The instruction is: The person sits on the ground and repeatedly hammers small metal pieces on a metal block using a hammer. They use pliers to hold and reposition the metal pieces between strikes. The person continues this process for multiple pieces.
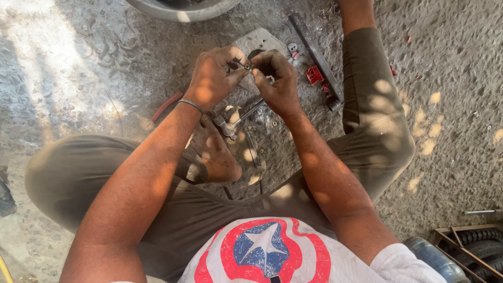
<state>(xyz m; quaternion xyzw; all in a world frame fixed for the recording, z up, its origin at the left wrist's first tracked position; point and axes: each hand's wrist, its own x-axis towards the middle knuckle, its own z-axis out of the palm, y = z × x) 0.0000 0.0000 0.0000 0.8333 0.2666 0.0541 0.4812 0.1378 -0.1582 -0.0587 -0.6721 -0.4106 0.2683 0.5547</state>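
I sit on a rough concrete floor with my legs folded. My left hand (214, 76) and my right hand (276, 78) meet in front of me, fingertips pinched together on a small dark metal part (244, 65). Most of the part is hidden by the fingers. A thin band circles my left wrist. Below the hands a hammer (238, 119) lies on the ground beside my bare foot (215, 152).
A flat grey slab (260, 41) lies just beyond the hands. A long dark metal bar (316, 52) and a small red piece (314, 75) rest by my right knee. A red-handled tool (166, 105) lies left. A tyre rim (181, 9) sits at the top; a wooden crate (471, 246) is bottom right.
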